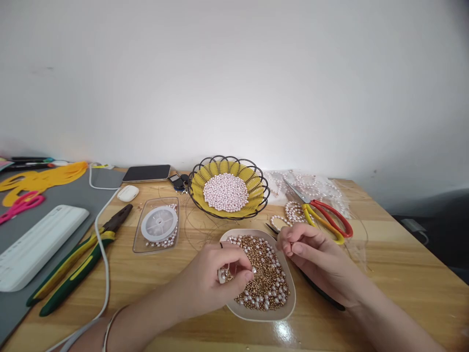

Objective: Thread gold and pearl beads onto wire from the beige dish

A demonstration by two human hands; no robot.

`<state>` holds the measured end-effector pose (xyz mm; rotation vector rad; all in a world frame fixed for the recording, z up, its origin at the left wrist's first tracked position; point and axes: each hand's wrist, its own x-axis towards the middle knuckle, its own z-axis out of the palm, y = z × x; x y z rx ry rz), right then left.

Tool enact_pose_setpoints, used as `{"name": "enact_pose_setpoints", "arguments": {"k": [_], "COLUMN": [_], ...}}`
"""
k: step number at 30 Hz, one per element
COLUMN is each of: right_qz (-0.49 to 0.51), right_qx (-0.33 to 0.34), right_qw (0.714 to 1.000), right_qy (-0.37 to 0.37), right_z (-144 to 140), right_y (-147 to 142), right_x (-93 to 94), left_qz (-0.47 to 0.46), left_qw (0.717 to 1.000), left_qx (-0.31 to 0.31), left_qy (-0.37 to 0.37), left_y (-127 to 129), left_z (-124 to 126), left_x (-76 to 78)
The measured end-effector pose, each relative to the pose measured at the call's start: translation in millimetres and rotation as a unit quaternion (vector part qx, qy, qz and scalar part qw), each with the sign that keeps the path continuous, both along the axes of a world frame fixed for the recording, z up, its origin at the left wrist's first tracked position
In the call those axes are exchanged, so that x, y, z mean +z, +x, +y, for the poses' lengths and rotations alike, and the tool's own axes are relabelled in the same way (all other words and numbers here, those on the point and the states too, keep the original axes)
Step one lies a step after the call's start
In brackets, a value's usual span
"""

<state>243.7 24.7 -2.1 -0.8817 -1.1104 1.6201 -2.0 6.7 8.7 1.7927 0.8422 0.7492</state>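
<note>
Over a shallow beige dish (258, 315) my left hand (220, 276) pinches a pearl bead (254, 270) between thumb and forefinger. More pearls hang or sit beneath its curled fingers; whether they are strung together I cannot make out. Small gold beads (262, 266) and pale pink pearls fill the dish. My right hand (317, 252) is above the dish's right rim, its thumb and fingertips pressed together on something too small to name. Under that hand lies a tool with a dark handle (322, 292), mostly covered.
Behind the dish stands a yellow basket (262, 198) of pink pearls (226, 192). Red-and-yellow scissors (322, 212) and pearl strands (295, 212) lie right. To the left are a thread spool (159, 224) in a clear box, pliers (82, 259), a white cable (103, 254) and a phone (146, 172).
</note>
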Motion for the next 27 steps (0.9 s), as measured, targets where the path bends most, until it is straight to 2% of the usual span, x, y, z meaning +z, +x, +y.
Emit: {"name": "enact_pose_setpoints", "arguments": {"k": [5,12,21,27], "right_qz": [0.05,0.061,-0.001,-0.005], "right_qx": [0.025,0.069,0.057,0.06], "right_qw": [0.997,0.993,0.998,0.998], "right_qy": [-0.049,-0.07,-0.001,0.01], "right_z": [0.0,-1.3,-3.2,-2.9], "right_y": [-2.3,-3.8,-3.9,-4.2], "right_x": [1.8,-2.1,-4.9,-3.3], "left_qz": [0.007,0.012,0.015,0.015], "left_qw": [1.0,0.999,0.999,0.999], "left_qx": [0.001,-0.008,-0.015,-0.012], "left_qy": [0.024,0.039,0.031,0.03], "left_y": [-0.2,1.3,1.1,0.9], "left_z": [-0.9,-0.3,-1.0,-0.6], "left_x": [-0.6,2.2,1.3,2.0]}}
